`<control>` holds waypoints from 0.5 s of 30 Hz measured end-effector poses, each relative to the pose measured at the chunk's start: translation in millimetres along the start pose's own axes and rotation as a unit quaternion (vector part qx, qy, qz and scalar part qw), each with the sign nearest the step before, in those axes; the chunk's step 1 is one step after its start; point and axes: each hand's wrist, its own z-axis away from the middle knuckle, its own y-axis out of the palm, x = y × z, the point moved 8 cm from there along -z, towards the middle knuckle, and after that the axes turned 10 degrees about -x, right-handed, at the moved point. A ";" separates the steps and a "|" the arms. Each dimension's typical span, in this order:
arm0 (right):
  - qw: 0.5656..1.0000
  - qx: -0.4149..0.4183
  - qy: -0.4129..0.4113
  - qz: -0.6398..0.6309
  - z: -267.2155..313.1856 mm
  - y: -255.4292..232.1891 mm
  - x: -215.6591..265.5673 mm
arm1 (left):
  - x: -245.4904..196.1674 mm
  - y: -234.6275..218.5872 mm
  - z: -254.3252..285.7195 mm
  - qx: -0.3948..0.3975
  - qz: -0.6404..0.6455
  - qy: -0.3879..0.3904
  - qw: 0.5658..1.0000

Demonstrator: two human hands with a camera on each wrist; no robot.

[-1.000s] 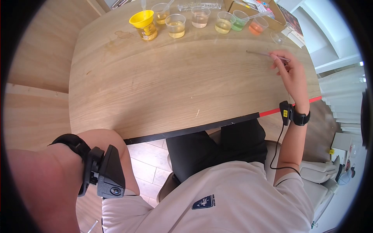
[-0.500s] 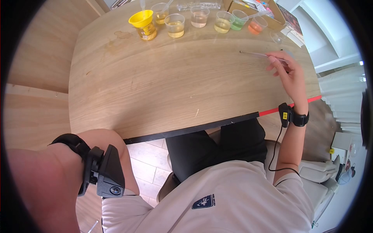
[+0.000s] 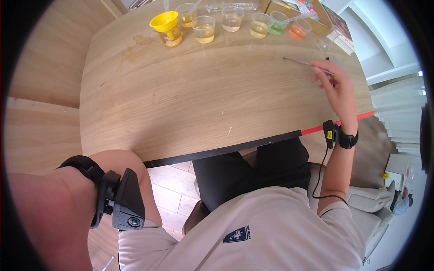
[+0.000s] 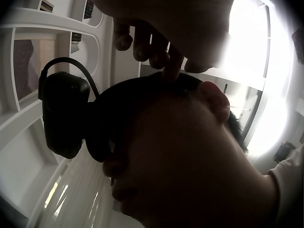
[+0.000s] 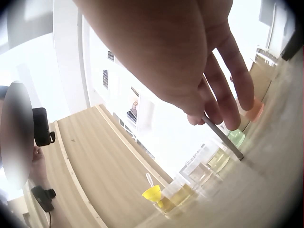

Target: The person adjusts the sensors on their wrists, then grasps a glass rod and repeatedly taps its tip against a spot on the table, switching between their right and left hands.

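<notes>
My right hand point(image 3: 337, 86) pinches a thin grey stick point(image 3: 298, 61) between thumb and fingers above the right part of the table. In the right wrist view, the stick point(image 5: 224, 137) slants down from the hand point(image 5: 190, 57), its far end near the tabletop; the other fingers are loosely extended. My left hand point(image 4: 171, 31) is raised beside the person's head, fingers relaxed, one finger touching the top of the head near a dark band. Only the left arm shows in the head view, where the left hand is outside the picture.
Along the table's point(image 3: 181, 99) far side stand a yellow funnel point(image 3: 163, 21) on a cup, cups of yellowish liquid point(image 3: 203, 34), a pinkish cup point(image 3: 232, 22), a green cup point(image 3: 277, 28) and an orange cup point(image 3: 298, 32). A cardboard box point(image 3: 320, 26) sits at the back right.
The stick's far end has moved left, then slightly back right and away from the body. The right hand has shifted slightly left. The left arm looks unchanged.
</notes>
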 end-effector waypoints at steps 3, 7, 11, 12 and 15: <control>0.999 -0.006 0.047 -0.015 3.9 2.2 2.4 | 1.8 0.8 0.1 0.001 -0.001 -0.002 1.000; 0.997 -0.004 0.008 -0.071 13.5 15.2 21.7 | 3.4 1.0 0.7 0.001 -0.001 -0.004 1.000; 0.993 0.032 -0.097 -0.057 25.2 35.0 45.6 | 2.5 -0.9 1.1 0.001 0.000 -0.005 1.000; 0.990 0.042 -0.121 -0.058 28.5 39.7 50.9 | 2.2 -1.7 1.2 0.001 0.000 -0.005 1.000; 0.988 0.059 -0.136 -0.029 32.2 46.9 59.8 | 2.7 -3.3 1.2 0.001 -0.002 -0.007 1.000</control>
